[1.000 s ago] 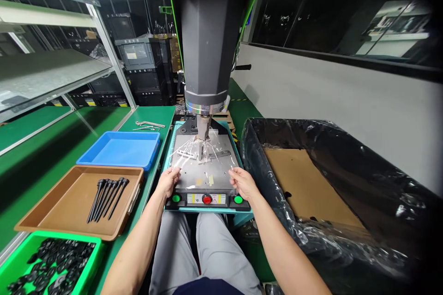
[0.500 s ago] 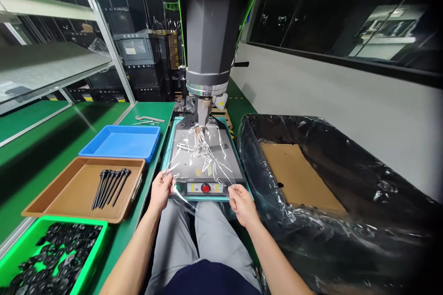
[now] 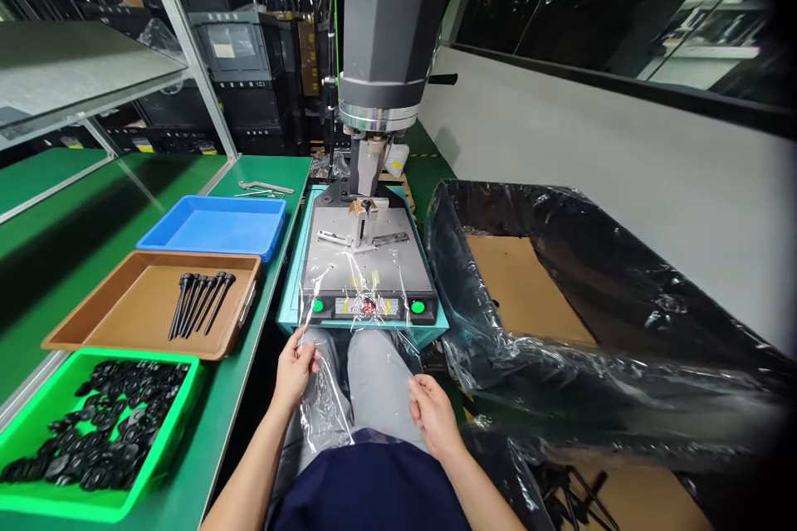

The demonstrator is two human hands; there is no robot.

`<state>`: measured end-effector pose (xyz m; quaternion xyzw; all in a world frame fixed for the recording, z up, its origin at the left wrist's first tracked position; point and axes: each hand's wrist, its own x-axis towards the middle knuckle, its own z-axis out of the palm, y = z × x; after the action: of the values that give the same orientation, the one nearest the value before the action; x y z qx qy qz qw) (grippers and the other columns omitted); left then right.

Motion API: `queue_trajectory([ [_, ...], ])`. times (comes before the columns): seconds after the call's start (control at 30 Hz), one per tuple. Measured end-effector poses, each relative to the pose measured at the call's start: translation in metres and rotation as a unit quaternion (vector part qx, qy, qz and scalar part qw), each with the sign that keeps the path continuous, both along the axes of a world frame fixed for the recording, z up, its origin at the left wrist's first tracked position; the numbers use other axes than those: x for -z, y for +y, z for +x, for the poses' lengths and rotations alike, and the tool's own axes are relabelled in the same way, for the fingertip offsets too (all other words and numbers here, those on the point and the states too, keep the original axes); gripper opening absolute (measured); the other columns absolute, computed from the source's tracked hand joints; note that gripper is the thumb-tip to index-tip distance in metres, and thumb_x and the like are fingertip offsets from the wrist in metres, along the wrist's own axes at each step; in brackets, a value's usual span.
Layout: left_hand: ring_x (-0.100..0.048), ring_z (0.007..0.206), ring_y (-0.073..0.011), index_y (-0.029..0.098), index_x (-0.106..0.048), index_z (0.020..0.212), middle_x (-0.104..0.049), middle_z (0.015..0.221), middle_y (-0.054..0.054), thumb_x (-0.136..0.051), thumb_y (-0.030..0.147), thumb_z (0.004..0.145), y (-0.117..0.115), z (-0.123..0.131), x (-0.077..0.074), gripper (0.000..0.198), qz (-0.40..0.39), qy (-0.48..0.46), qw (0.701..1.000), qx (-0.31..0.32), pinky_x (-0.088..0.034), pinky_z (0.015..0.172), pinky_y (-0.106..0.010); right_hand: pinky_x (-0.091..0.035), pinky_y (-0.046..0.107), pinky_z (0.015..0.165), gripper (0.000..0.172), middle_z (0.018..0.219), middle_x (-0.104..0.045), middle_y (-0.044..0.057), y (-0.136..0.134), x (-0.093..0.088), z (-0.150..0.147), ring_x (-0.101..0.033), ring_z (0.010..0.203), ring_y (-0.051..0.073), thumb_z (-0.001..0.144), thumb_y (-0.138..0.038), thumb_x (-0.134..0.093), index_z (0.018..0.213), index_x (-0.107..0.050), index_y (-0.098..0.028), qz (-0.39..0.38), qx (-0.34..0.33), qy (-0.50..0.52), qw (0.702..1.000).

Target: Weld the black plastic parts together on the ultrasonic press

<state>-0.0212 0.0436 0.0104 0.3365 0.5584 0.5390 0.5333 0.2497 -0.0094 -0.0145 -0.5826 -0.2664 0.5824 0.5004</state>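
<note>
A clear plastic sheet or bag (image 3: 327, 406) stretches between my two hands, over my lap and up against the front of the press machine. My left hand (image 3: 295, 367) pinches its left edge. My right hand (image 3: 432, 412) is closed on its right edge. Just beyond stands the press base plate (image 3: 324, 265), with a metal fixture (image 3: 363, 228) under the machine's head (image 3: 367, 162). On its front panel sit a left green button (image 3: 318, 306), a right green button (image 3: 418, 308) and a red button (image 3: 369, 307), seen through the plastic.
On the green bench at left stand a blue tray (image 3: 149, 242), a brown tray (image 3: 143, 315) with several black rods (image 3: 200, 303), and a green tray (image 3: 194, 382) of small black round parts (image 3: 124, 423). Wrenches (image 3: 265, 187) lie behind. At right is a plastic-lined bin (image 3: 560, 382) with cardboard (image 3: 529, 290).
Both hands have drawn the plastic toward my body and down, off the fixture. The fixture and green buttons now show more plainly. My view has tilted lower.
</note>
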Motion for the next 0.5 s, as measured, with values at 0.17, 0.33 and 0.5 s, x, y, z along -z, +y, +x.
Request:
queue_trajectory([
  [0.17, -0.055, 0.049, -0.0115, 0.012, -0.044, 0.135, -0.065, 0.066, 0.0, -0.07, 0.049, 0.074, 0.004, -0.003, 0.021, 0.076, -0.012, 0.016, 1.0, 0.006, -0.04, 0.048, -0.022, -0.032, 0.022, 0.037, 0.045, 0.057, -0.054, -0.003, 0.0, 0.015, 0.001, -0.051, 0.047, 0.014, 0.063, -0.061, -0.073, 0.081, -0.057, -0.023, -0.012, 0.004, -0.089, 0.996],
  [0.33, -0.059, 0.057, -0.0139, 0.012, -0.041, 0.137, -0.063, 0.068, 0.0, -0.07, 0.045, 0.074, 0.005, -0.01, 0.037, 0.077, -0.038, 0.068, 0.997, -0.004, -0.042, 0.051, -0.023, -0.054, 0.038, 0.073, 0.054, 0.095, -0.07, 0.012, 0.004, 0.01, 0.041, -0.066, 0.086, 0.027, 0.063, -0.058, -0.071, 0.101, -0.061, -0.02, 0.045, 0.045, -0.255, 0.965],
  [0.5, -0.067, 0.088, -0.0222, 0.016, -0.055, 0.125, -0.069, 0.096, -0.009, -0.077, 0.038, 0.065, -0.004, -0.027, 0.027, 0.068, -0.066, 0.202, 0.975, -0.061, -0.05, 0.081, -0.033, -0.051, 0.045, 0.079, 0.044, 0.092, -0.068, 0.016, -0.028, -0.007, 0.143, -0.066, 0.087, 0.033, 0.076, -0.059, -0.056, 0.098, -0.062, -0.021, -0.002, 0.223, -0.444, 0.868],
])
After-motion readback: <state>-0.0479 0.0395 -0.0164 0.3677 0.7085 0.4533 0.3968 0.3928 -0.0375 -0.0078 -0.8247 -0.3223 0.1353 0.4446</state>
